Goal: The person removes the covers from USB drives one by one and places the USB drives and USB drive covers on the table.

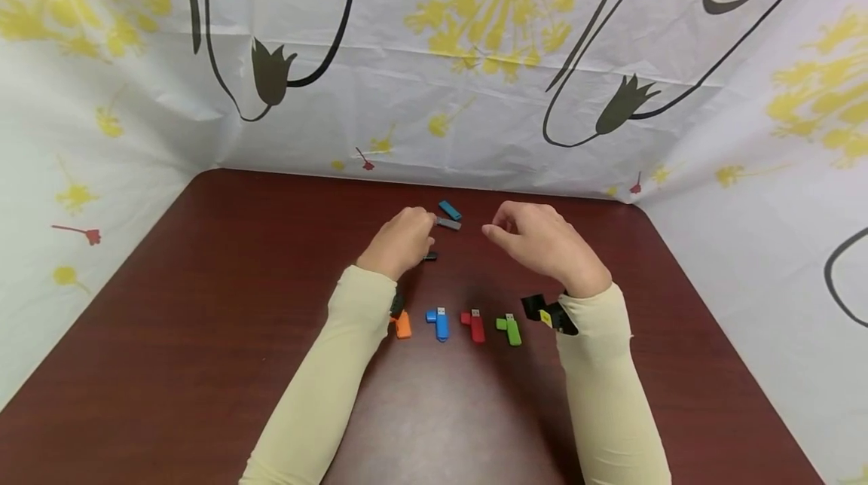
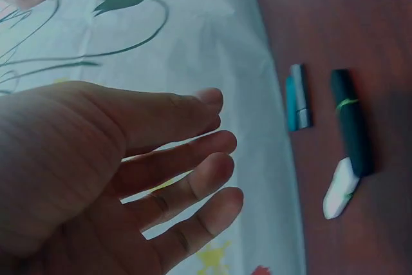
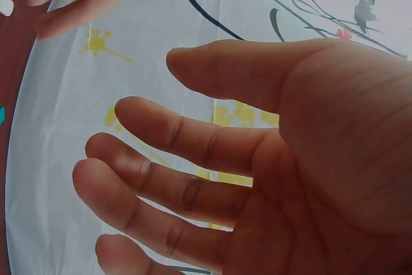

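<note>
A flower-patterned white sheet (image 1: 393, 86) hangs behind the reddish-brown table (image 1: 447, 402)

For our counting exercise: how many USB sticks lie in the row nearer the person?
4: left to right, the orange stick, partly hidden by the left arm, then the blue stick, red stick and green stick. More may lie under that arm.

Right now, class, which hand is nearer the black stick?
Left. The left hand partly hides the black stick in the head view; the right hand is farther off, to the stick's right.
</note>
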`<state>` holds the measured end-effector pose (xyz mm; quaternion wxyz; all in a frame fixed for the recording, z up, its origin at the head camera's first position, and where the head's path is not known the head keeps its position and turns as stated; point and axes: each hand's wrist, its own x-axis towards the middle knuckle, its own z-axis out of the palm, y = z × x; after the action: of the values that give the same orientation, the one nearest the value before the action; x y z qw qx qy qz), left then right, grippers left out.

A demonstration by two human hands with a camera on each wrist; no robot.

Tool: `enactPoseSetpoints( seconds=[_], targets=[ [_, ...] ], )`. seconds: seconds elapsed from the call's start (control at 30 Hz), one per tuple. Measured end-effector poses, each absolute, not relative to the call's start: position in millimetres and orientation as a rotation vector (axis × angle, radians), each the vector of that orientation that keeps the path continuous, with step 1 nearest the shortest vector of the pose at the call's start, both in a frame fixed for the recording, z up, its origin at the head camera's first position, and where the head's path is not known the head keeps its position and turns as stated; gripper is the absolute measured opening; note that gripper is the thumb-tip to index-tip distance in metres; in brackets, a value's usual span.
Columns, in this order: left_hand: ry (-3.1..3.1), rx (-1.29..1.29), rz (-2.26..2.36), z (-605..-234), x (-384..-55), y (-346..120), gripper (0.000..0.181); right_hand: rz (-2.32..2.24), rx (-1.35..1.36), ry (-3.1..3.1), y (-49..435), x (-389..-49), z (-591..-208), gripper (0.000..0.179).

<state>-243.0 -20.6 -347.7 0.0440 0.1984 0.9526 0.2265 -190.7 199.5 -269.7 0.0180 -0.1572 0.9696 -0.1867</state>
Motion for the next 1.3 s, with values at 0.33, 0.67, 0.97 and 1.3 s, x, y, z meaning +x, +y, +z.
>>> enactPoseSetpoints(
  seconds=[0.33,0.67,0.97,1.3],
  targets=[
    [2.827,0.634,0.519,-377,-249,-10,0.02,-0.577,-0.477,2.994,198,-191,-269,0.023],
    [2.877,0.65,0.526,-382,-248,-6,0.013,-0.561,-0.474,2.992,198,-191,-268,0.024],
    [2.918,0.642,0.55,-388,-247,-4,0.009,-0.564,-0.472,2.979,199,-190,-268,0.024],
    [2.906,0.641,0.609,-363,-244,-11,0.033,-0.543,-0.463,2.999,205,-190,-266,0.026]
  ],
)
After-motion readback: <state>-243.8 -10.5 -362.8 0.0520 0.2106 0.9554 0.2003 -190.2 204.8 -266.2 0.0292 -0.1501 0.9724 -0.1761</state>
